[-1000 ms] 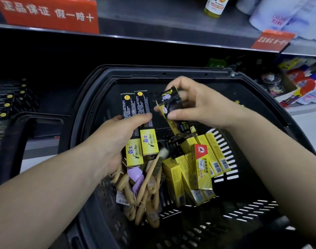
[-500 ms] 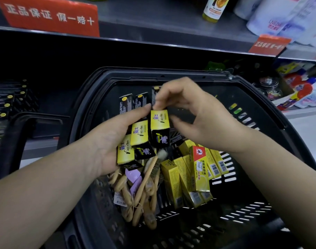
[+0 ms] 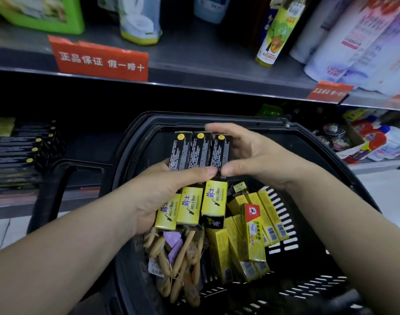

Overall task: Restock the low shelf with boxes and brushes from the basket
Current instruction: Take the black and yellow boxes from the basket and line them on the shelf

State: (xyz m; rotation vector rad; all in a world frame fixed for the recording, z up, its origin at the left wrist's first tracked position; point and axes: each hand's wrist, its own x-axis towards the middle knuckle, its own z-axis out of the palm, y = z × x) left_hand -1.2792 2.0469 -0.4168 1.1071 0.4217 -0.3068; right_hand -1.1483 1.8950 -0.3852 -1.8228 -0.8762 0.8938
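Three black-and-yellow boxes (image 3: 195,178) lie side by side above the black basket (image 3: 308,289). My left hand (image 3: 162,189) grips them from the left with the thumb across their middle. My right hand (image 3: 251,153) pinches the rightmost box, fingers over its top end and thumb on its front. In the basket lie several yellow boxes (image 3: 246,237) at the right and a bundle of wooden brushes (image 3: 183,258) at the left. The low shelf (image 3: 85,194) at the left holds a row of matching black boxes (image 3: 23,151).
An upper shelf (image 3: 194,60) with red price tags carries bottles and packs. More bottles and jars (image 3: 371,139) stand on the low shelf at the right. The basket's handle (image 3: 55,185) hangs over its left side. Pale floor shows at both sides.
My right hand has set the third box level beside the two in my left hand. The view has tilted up, showing more of the upper shelf.
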